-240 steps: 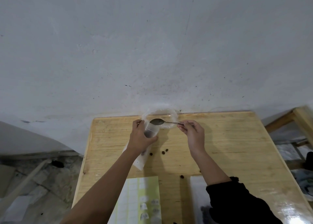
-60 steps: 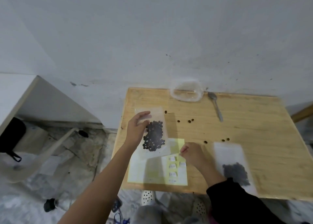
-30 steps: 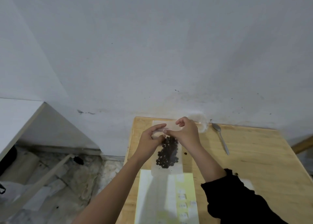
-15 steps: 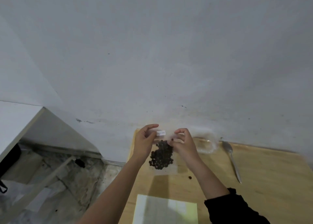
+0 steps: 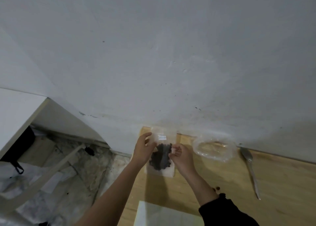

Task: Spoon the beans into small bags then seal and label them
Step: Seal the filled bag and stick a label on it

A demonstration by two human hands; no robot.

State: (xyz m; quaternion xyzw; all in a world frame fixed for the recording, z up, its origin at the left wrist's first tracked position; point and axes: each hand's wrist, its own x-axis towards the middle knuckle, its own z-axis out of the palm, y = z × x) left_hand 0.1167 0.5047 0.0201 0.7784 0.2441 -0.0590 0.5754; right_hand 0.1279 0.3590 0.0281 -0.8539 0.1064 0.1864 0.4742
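Observation:
A small clear bag holding dark beans hangs upright above the far left of the wooden table. A small white label sits on its upper part. My left hand pinches the bag's left edge. Over at the bag's right edge, my right hand pinches it at about the height of the beans. A clear plastic container stands by the wall to the right. A metal spoon lies on the table beyond it.
A sheet of labels lies at the table's near edge. A couple of loose beans lie by my right forearm. The white wall rises right behind the table. Left of the table is a rough floor with a black bag and a pale pole.
The spoon now lies on the table. The filled bag was lifted upright with both hands and a white label now sits on its top. My right hand moved down to the bag's right edge.

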